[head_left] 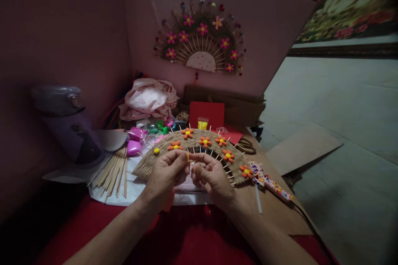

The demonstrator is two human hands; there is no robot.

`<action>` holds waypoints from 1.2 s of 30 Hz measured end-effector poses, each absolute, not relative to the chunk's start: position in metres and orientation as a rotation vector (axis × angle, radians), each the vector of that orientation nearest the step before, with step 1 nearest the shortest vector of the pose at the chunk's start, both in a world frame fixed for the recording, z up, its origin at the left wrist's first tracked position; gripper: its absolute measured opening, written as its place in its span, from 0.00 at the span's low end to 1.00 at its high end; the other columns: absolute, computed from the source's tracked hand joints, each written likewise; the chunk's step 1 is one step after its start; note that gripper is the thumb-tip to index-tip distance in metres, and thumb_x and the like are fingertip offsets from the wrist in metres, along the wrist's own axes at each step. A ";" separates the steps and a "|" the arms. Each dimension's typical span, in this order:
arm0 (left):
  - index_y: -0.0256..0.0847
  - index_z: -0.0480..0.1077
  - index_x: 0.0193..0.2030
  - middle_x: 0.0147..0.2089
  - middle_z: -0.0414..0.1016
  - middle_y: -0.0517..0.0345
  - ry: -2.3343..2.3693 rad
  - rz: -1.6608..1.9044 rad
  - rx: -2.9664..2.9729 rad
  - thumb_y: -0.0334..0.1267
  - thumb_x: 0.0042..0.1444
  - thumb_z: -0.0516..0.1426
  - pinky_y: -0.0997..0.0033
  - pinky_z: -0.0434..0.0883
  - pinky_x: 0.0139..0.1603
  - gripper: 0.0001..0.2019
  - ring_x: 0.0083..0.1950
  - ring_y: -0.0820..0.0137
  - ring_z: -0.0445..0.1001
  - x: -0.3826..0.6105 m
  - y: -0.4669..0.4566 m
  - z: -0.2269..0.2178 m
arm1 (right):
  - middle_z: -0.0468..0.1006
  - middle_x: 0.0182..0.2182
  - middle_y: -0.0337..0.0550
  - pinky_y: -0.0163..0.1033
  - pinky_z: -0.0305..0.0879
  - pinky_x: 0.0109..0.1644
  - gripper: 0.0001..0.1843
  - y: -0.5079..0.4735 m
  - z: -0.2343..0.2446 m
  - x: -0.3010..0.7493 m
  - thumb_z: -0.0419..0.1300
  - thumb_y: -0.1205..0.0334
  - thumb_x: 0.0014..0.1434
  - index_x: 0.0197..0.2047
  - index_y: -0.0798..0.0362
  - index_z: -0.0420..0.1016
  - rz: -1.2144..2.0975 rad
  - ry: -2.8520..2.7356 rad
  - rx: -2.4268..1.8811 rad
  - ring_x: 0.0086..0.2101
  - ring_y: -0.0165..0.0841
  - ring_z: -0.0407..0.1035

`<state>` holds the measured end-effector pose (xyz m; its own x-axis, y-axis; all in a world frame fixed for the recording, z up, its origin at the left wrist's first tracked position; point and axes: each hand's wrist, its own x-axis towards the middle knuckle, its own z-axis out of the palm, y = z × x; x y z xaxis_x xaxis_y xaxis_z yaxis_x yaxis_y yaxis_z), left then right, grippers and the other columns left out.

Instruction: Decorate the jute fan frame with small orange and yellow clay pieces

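In front of me lies a half-round fan wrapped in twine (146, 165), with thin sticks poking out of its rim. Several orange clay flowers (205, 141) with yellow centres sit on it, and a lone yellow clay ball (156, 151) is near its left end. My left hand (168, 169) is closed, pinching a small bit of orange clay (188, 156) over the fan's lower middle. A larger orange lump (169, 202) shows beneath that hand. My right hand (211, 176) meets it with curled fingers, the index tip at the orange bit; whatever its other fingers hold is hidden.
Loose wooden sticks (113, 176) and a lidded bottle (70, 126) stand left. Behind are pink clay packets (134, 148), crumpled cloth (149, 99) and red card (207, 114). A patterned glue gun (273, 186) with a cord lies right. A finished fan (201, 61) hangs on the upright board.
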<state>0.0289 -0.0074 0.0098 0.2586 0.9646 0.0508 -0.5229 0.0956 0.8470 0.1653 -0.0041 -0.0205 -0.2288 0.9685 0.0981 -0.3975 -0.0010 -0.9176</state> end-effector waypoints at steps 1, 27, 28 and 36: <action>0.36 0.71 0.31 0.19 0.66 0.63 0.614 1.230 0.848 0.41 0.47 0.63 0.83 0.50 0.16 0.11 0.16 0.83 0.56 0.029 -0.006 0.009 | 0.70 0.17 0.33 0.27 0.52 0.20 0.20 -0.004 -0.020 0.165 0.69 0.56 0.45 0.40 0.57 0.72 1.480 -1.093 -0.764 0.17 0.22 0.58; 0.37 0.70 0.39 0.25 0.71 0.62 0.739 1.434 1.156 0.37 0.46 0.62 0.80 0.62 0.22 0.12 0.23 0.78 0.67 0.034 -0.007 0.008 | 0.73 0.26 0.41 0.35 0.62 0.35 0.12 -0.064 0.019 0.172 0.49 0.63 0.62 0.34 0.54 0.73 0.340 -2.047 -0.930 0.28 0.30 0.67; 0.37 0.70 0.39 0.26 0.72 0.62 0.728 1.449 1.185 0.36 0.46 0.63 0.80 0.62 0.22 0.13 0.23 0.78 0.67 0.034 -0.007 0.007 | 0.73 0.24 0.41 0.35 0.62 0.34 0.15 -0.074 0.019 0.170 0.49 0.60 0.64 0.31 0.53 0.73 0.319 -2.062 -0.936 0.26 0.30 0.67; 0.36 0.71 0.32 0.22 0.71 0.61 0.750 1.541 1.254 0.37 0.48 0.61 0.80 0.56 0.14 0.07 0.16 0.79 0.62 0.032 -0.012 0.009 | 0.71 0.14 0.36 0.32 0.54 0.20 0.16 -0.178 -0.059 0.179 0.62 0.49 0.52 0.19 0.48 0.72 0.431 -2.263 -1.543 0.17 0.29 0.64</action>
